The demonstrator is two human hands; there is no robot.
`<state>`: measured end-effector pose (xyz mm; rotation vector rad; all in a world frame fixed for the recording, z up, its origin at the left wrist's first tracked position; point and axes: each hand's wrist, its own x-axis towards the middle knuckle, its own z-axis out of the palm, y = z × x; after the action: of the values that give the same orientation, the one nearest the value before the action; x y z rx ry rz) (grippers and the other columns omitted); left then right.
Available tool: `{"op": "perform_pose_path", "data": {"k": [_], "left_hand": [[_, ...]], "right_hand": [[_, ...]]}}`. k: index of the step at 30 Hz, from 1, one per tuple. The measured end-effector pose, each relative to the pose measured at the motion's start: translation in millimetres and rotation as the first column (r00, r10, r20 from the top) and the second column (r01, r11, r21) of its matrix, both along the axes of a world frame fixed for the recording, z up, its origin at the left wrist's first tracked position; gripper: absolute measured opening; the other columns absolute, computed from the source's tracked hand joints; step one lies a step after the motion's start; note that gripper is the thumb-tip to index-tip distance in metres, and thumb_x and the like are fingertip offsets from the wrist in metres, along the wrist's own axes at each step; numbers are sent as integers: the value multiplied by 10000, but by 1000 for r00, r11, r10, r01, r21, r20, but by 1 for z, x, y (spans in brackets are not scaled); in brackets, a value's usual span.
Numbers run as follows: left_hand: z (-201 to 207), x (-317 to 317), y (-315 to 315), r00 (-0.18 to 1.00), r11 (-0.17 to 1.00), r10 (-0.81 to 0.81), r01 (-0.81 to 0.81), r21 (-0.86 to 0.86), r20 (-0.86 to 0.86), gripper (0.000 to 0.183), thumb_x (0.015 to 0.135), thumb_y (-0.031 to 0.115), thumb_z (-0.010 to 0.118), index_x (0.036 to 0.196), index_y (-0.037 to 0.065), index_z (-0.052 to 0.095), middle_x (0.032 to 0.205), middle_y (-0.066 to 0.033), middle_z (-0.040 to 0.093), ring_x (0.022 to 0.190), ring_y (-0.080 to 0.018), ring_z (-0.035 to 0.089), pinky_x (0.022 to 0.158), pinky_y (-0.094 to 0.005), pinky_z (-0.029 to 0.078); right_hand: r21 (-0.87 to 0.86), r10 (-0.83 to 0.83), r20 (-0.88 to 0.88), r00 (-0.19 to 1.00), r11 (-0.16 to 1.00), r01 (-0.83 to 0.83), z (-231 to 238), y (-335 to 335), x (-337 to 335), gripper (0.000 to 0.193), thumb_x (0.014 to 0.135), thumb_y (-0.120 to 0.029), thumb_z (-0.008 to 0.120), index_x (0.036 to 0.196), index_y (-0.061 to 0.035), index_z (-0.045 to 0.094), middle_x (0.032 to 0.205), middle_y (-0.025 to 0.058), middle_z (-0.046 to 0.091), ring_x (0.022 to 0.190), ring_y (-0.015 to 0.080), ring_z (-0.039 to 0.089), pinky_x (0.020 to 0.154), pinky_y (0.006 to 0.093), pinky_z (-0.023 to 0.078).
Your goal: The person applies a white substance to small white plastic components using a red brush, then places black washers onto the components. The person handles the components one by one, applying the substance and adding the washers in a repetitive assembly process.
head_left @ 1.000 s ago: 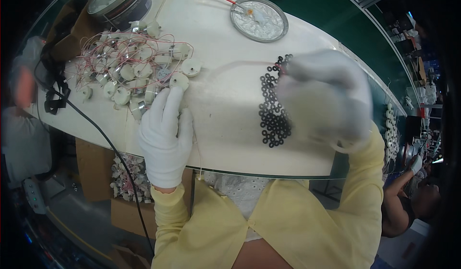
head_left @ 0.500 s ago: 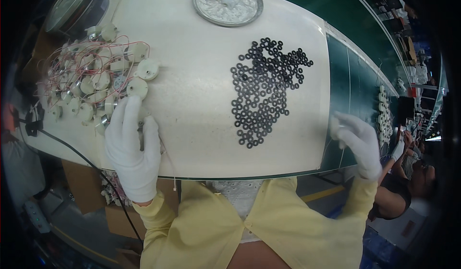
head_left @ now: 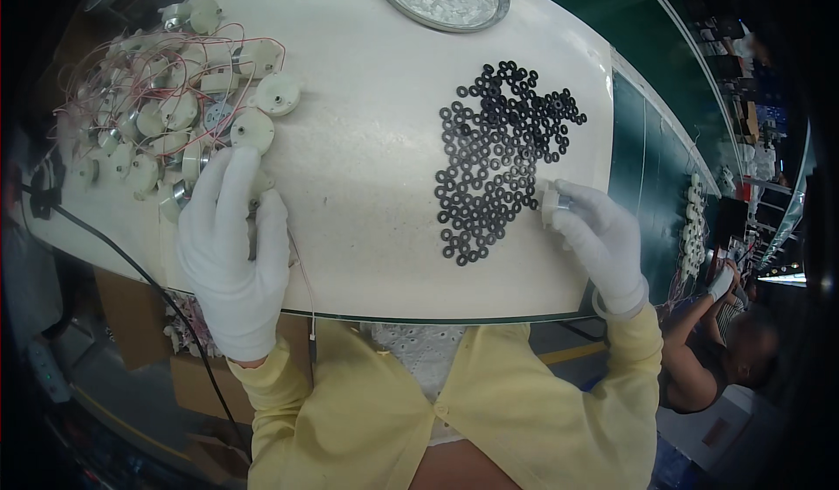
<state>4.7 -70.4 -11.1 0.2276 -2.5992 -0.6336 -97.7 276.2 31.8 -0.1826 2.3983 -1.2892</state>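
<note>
A head-worn fisheye looks down on the white table point(head_left: 371, 228), close above.

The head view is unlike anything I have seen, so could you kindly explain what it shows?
No robot here: this is a worker's own view, from a wide camera worn on the head, looking down; its lens bends straight edges. On the white table lie wired cream-and-metal parts at left, small black rings further right, and a round dish toward the far side. The gloved right hand pinches a small cream-and-silver part; the gloved left hand curls around another part, mostly hidden, so its grip is unclear.
</note>
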Motion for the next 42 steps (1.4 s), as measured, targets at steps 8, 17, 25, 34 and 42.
{"op": "perform_pose_path", "data": {"k": [8,17,25,34,42], "left_hand": [[1,-1,0,1000,1000,-2,2,21,-3,454,860,-9,648,1308,32,588,1290,-181,595,1134,-332,595,919,-380,492],[-4,-4,-2,997,1000,-12,12,-6,-80,484,800,-25,664,1274,45,605,1233,-173,618,961,-320,611,809,-381,489],[-3,-4,-1,998,1000,-9,7,-23,-62,483,804,-25,663,1280,43,605,1234,-182,616,966,-330,616,807,-387,494],[3,-3,1,1000,1000,7,-7,-25,10,431,863,-3,641,1291,1,590,1268,-209,600,1099,-356,604,915,-401,485],[-2,-6,-2,997,997,-16,10,-73,-70,496,790,-33,675,1274,56,617,1234,-196,614,956,-341,627,766,-378,505]], "right_hand": [[179,116,-333,936,982,-58,-3,-14,4,329,833,-102,782,1101,33,647,845,63,716,672,54,632,624,207,522],[437,274,-287,918,890,-129,17,-14,2,297,742,-166,793,983,-53,661,654,44,648,539,169,626,553,278,501],[681,532,-369,762,713,-167,30,-27,3,232,731,-189,795,896,-100,659,632,32,612,544,223,590,565,352,459],[547,496,-265,827,784,-294,40,-30,-13,171,749,-165,761,865,-86,664,628,43,625,542,229,617,540,332,496],[621,551,-248,796,721,-306,39,-26,-9,166,748,-166,747,871,-101,656,668,52,641,597,257,631,573,355,474]]}}
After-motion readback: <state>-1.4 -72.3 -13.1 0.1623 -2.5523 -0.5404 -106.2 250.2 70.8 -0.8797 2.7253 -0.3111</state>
